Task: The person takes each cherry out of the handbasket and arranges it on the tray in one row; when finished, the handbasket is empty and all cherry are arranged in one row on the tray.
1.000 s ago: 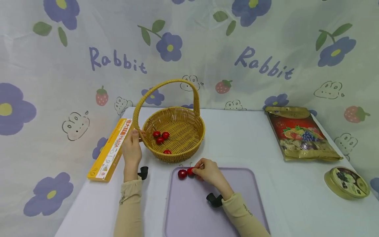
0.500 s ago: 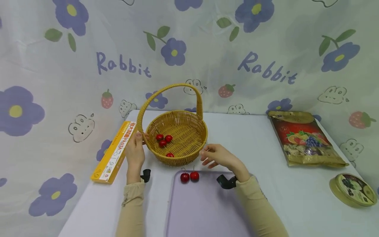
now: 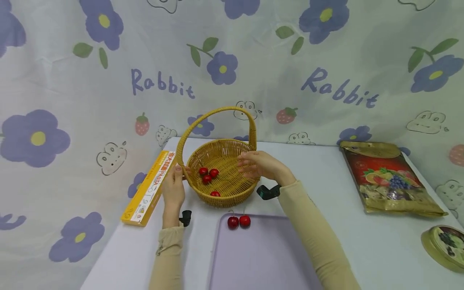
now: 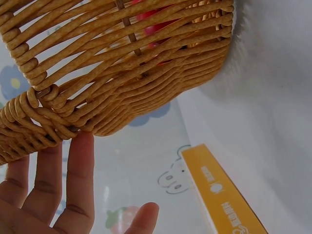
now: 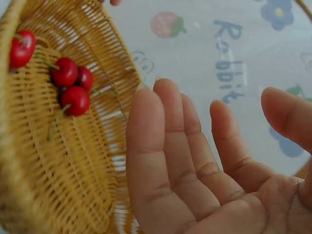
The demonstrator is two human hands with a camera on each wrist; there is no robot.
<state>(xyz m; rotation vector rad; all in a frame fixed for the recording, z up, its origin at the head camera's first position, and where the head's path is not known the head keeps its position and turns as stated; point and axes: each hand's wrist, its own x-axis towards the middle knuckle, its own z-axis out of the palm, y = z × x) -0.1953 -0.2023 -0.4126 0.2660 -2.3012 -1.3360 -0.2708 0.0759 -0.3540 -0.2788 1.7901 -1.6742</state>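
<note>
A woven basket (image 3: 222, 200) with a tall arched handle stands in the middle of the table. Several red cherries (image 3: 206, 179) lie inside it, towards its left and front. My left hand (image 3: 174, 189) is at the basket's left side; in the left wrist view its extended fingers (image 4: 80, 170) touch the weave by the handle base, the thumb apart. Over the basket's right side is my right hand (image 3: 262, 165), its fingers (image 5: 146, 141) loosely extended and holding nothing. Two cherries (image 3: 239, 222) with stems rest side by side at the far edge of the lilac tray (image 3: 261, 253).
An orange pasta box (image 3: 148, 189) lies left of the basket, close to my left hand. On the right are a red and gold snack bag (image 3: 391, 177) and a round gold tin (image 3: 444, 247). A patterned cloth (image 3: 232, 48) hangs behind the table.
My right hand has let go of a cherry on the tray and moved up and forward to the basket's right side. The left hand stays at the basket. The head view has shifted slightly.
</note>
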